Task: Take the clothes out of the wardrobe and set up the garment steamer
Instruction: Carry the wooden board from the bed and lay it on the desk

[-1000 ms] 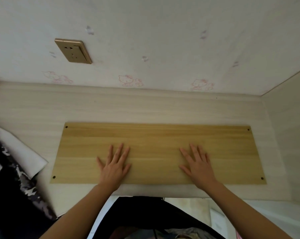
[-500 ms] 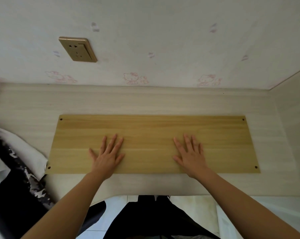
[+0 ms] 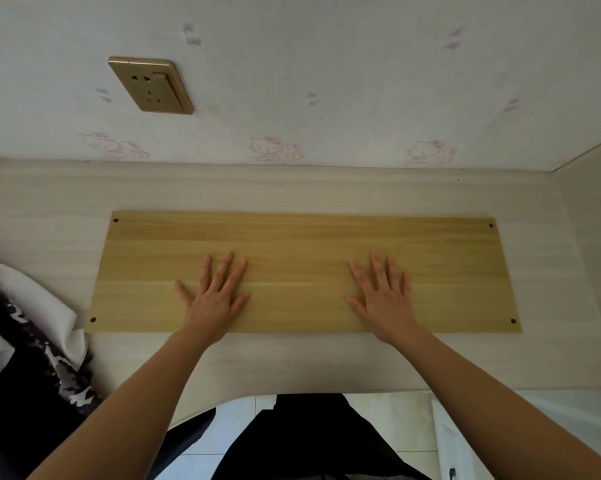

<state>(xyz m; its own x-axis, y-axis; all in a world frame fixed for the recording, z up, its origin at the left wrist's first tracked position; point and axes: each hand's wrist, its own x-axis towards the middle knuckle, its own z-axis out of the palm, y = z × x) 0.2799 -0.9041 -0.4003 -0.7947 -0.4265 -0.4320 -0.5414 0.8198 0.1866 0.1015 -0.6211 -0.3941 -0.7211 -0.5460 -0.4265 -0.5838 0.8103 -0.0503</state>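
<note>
A long yellow wooden board (image 3: pixel 302 237) with a small hole in each corner lies flat on a pale desk top (image 3: pixel 50 220). My left hand (image 3: pixel 214 296) rests flat on the board left of centre, fingers straight and spread. My right hand (image 3: pixel 384 299) lies flat on it right of centre, fingers straight as well. Neither hand holds anything. A black-and-white garment (image 3: pixel 25 344) is heaped on the desk's left end, partly cut off by the frame edge. No steamer or wardrobe is in view.
A gold wall socket (image 3: pixel 150 84) sits on the patterned wall above the desk at the left. A pale side panel (image 3: pixel 593 209) closes the desk on the right. Below the desk's front edge are light floor tiles (image 3: pixel 392 424) and my dark clothing.
The view has shifted slightly, so the board sits a little higher in frame. Both hands stay flat on the board in the same places.
</note>
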